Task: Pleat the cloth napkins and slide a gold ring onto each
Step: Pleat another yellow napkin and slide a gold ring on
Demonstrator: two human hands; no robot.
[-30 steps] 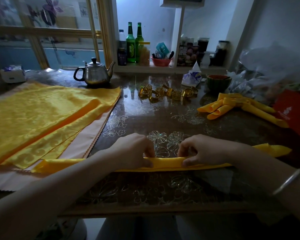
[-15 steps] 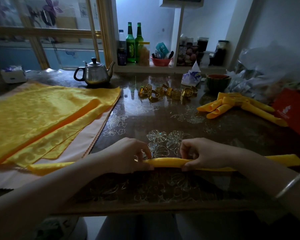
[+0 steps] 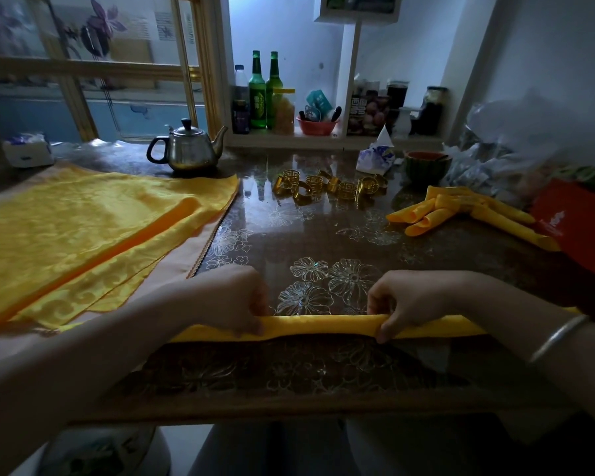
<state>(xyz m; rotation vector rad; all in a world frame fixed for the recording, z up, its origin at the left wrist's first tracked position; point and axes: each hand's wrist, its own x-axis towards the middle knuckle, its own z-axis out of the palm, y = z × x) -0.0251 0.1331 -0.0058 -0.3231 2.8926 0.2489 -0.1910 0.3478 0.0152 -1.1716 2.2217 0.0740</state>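
Note:
A yellow napkin (image 3: 320, 325), folded into a long narrow band, lies across the table's near part. My left hand (image 3: 234, 300) grips it left of centre and my right hand (image 3: 401, 298) pinches it right of centre; both ends are hidden behind my forearms. Several gold rings (image 3: 330, 187) sit in a loose group at the table's middle back. Flat yellow napkins (image 3: 83, 228) lie stacked on the left. A bundle of folded yellow napkins (image 3: 461, 214) lies at the right.
A steel teapot (image 3: 189, 151) stands behind the flat napkins. A tissue pack (image 3: 375, 156) and a small bowl (image 3: 426, 164) sit behind the rings. A red box (image 3: 577, 225) and plastic bags (image 3: 529, 142) crowd the right edge. Bottles (image 3: 265, 94) stand on the back shelf.
Both hands have slid apart along the napkin band, the left one leftward and the right one rightward. The band has shifted slightly toward me.

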